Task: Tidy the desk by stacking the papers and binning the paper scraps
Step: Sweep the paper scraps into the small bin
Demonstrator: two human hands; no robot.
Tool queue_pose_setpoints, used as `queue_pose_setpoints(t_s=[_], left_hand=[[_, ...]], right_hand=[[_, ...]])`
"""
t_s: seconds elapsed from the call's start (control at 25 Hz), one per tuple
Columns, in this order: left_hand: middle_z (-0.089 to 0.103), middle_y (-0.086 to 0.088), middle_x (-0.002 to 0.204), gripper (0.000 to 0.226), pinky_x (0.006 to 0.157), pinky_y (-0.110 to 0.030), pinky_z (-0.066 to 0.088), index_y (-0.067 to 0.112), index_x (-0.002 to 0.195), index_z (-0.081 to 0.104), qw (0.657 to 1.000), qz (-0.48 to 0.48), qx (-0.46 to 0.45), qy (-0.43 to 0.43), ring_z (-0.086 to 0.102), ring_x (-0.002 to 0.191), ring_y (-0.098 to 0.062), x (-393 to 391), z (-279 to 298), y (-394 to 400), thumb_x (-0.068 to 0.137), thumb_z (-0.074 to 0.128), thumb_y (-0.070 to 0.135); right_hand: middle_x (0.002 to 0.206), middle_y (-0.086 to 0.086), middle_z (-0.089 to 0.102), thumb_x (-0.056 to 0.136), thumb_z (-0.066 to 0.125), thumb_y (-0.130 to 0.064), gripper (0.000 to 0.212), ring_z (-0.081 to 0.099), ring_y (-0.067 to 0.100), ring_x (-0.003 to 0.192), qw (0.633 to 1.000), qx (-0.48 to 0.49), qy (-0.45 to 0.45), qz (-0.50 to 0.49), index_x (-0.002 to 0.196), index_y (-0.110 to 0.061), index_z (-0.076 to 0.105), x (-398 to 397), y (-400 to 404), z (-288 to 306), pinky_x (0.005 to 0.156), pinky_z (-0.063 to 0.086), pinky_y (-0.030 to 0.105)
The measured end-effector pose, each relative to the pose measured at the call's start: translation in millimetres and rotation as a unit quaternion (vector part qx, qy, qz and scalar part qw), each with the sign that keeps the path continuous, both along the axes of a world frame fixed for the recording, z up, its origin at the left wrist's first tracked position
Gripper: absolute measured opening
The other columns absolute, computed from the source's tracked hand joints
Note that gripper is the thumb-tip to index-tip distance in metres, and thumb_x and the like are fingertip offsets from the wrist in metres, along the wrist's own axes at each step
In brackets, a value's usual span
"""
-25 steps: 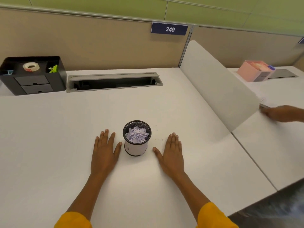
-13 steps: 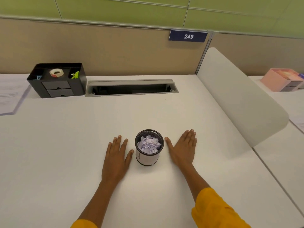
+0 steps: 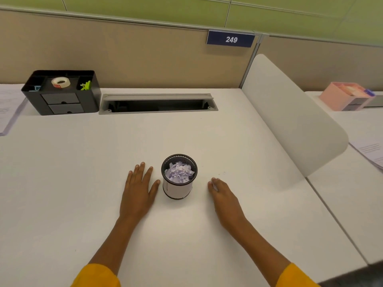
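Scraps (image 3: 179,173) of pale purple paper filled a small black mesh bin (image 3: 179,179) that stood upright on the white counter (image 3: 83,183). Just beside the bin, on its left, the left hand (image 3: 139,189) lay flat on the counter with its fingers straight and spread, the thumb close to the bin's wall but not plainly touching it. On the bin's right, a little apart from it, the right hand (image 3: 224,198) rested on the counter with loose, relaxed fingers, holding nothing. Both forearms ended in yellow sleeves (image 3: 97,276). Far behind the bin and to its left stood a black organiser (image 3: 62,94) with two small drawers, a roll of tape (image 3: 60,82) and a green clip (image 3: 86,85) on top. Left of the organiser, printed papers (image 3: 9,106) lay at the counter's edge. Straight behind the bin was a grey cable slot (image 3: 158,103), and above it a blue plate (image 3: 230,39) reading 249. Right of the bin a white divider (image 3: 290,112) rose, with more printed sheets (image 3: 371,151) and a pink box (image 3: 348,96) beyond it.
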State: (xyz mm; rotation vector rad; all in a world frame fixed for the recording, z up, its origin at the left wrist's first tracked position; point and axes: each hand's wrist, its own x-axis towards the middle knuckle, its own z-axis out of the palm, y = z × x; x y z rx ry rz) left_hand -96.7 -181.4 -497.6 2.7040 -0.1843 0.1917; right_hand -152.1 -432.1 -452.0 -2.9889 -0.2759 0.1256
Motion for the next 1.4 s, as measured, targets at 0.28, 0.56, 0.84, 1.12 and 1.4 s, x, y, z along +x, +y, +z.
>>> queue_pose_setpoints(t_s=[0.28, 0.56, 0.84, 1.12, 1.4], left_hand=[[0.022, -0.011, 0.154, 0.079, 0.115, -0.029, -0.002, 0.012, 0.141, 0.038, 1.000, -0.010, -0.013, 0.013, 0.015, 0.144, -0.023, -0.8, 3.6, -0.1, 0.084, 0.011, 0.059], [0.020, -0.010, 0.154, 0.081, 0.112, -0.027, -0.005, 0.015, 0.142, 0.036, 0.988, -0.022, -0.123, 0.090, 0.010, 0.145, -0.023, -1.4, 16.5, 3.7, 0.075, 0.036, 0.060], [0.032, 0.008, 0.148, 0.113, 0.106, -0.025, 0.025, 0.032, 0.147, 0.018, 0.928, -0.053, -0.326, 0.175, 0.028, 0.134, -0.006, -20.6, 55.6, -6.9, 0.057, 0.088, 0.030], [0.049, 0.026, 0.125, 0.109, 0.098, -0.021, 0.039, 0.039, 0.135, 0.032, 0.888, -0.050, -0.431, 0.153, 0.046, 0.118, 0.004, -21.0, 70.4, -35.5, 0.042, 0.086, 0.045], [0.056, 0.019, 0.121, 0.087, 0.090, -0.034, 0.052, 0.034, 0.126, 0.045, 0.872, -0.021, -0.479, 0.097, 0.052, 0.112, 0.002, -20.8, 80.3, -41.7, 0.049, 0.086, 0.028]], right_hand=[[0.085, 0.011, 0.066, 0.067, 0.047, 0.012, 0.027, 0.061, 0.029, 0.080, 0.996, 0.020, 0.002, -0.085, 0.079, -0.001, 0.067, 21.3, -13.1, 10.6, 0.061, 0.039, 0.028], [0.070, 0.004, 0.072, 0.065, 0.071, 0.006, 0.018, 0.064, 0.014, 0.068, 0.870, 0.412, 0.068, -0.263, 0.069, -0.010, 0.075, 48.8, -29.3, 57.2, 0.072, 0.052, 0.024], [0.081, 0.014, 0.072, 0.076, 0.073, 0.000, 0.011, 0.069, 0.020, 0.071, 0.845, 0.522, 0.076, -0.093, 0.085, -0.004, 0.075, 68.4, 36.2, 106.2, 0.073, 0.058, 0.027], [0.090, 0.013, 0.072, 0.079, 0.068, 0.004, 0.017, 0.070, 0.020, 0.080, 0.836, 0.538, 0.071, -0.076, 0.095, -0.001, 0.072, 65.7, 27.8, 110.4, 0.074, 0.060, 0.030], [0.090, 0.022, 0.069, 0.089, 0.061, -0.014, 0.022, 0.067, 0.030, 0.079, 0.730, 0.612, 0.230, -0.200, 0.097, 0.004, 0.067, 23.0, -50.8, 48.2, 0.067, 0.057, 0.031]])
